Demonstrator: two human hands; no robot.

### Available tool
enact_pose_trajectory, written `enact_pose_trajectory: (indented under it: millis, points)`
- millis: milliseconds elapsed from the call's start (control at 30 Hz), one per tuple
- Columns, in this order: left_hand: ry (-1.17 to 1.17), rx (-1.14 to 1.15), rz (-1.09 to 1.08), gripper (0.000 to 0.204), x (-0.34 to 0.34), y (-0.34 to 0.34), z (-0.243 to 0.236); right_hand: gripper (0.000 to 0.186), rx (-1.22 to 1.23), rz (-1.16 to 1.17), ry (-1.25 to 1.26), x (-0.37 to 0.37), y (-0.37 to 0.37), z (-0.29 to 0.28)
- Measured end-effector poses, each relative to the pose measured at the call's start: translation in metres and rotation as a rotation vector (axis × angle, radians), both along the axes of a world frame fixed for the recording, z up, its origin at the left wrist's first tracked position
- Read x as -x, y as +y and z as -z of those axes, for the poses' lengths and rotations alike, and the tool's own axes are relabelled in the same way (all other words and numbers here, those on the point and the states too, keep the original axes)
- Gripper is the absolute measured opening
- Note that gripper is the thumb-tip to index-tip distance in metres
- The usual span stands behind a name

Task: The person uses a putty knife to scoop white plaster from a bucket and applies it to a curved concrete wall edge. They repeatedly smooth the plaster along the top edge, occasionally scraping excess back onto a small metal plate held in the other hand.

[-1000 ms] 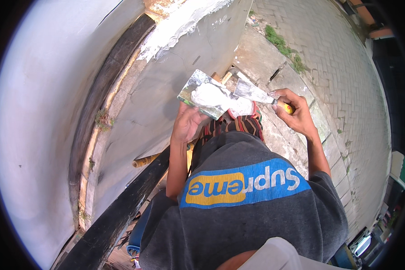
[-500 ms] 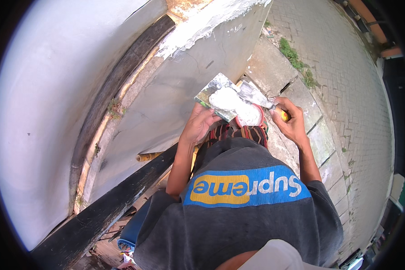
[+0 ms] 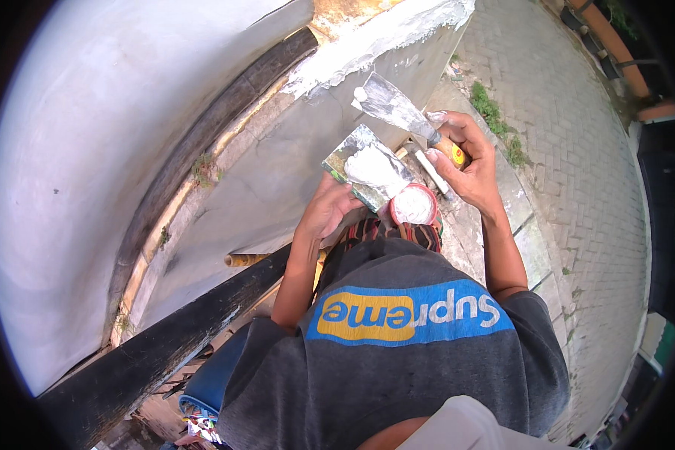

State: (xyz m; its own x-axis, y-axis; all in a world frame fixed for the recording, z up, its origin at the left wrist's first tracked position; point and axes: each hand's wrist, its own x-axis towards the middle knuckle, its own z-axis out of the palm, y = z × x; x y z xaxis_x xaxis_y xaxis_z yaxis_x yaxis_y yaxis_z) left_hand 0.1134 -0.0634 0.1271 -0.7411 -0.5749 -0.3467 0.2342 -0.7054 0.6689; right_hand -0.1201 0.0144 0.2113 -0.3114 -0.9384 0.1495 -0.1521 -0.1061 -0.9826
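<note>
My right hand [image 3: 469,159] is closed round the wooden handle of a putty knife [image 3: 392,107]. Its wide blade points up and left, smeared white, with a small lump of putty [image 3: 360,94] at one corner. My left hand [image 3: 328,207] grips a flat square board [image 3: 340,160] by its near edge, the fingers partly hidden beneath it. A heap of white putty [image 3: 377,173] covers much of the board. Just right of the board, a red tub [image 3: 433,205] of white putty stands by my lap. The blade is held above and apart from the board.
A low wall [image 3: 277,161] runs along the left, its top partly coated in fresh white [image 3: 382,46]. A black beam [image 3: 180,341] slants across the lower left, near a bamboo pole [image 3: 247,259]. Beyond the tub lies a white-headed tool [image 3: 431,172]. Paving [image 3: 570,150] and weeds [image 3: 486,105] stretch right.
My right hand has lifted the putty knife up and left, away from the tub and board. The blade now carries a lump at its corner. My left hand still holds the board.
</note>
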Motion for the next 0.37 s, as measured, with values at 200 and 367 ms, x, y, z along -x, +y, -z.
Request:
enact_pose_trajectory:
  millis: [200,367]
  points:
    - [0.067,-0.012,-0.040,0.064,0.002,0.003,0.000,0.032,0.314,0.142,0.569,0.000,-0.027,-0.025]
    - [0.098,-0.076,-0.049,0.064,-0.003,0.006,0.006,0.036,0.410,0.241,0.938,-0.011,-0.036,-0.022]
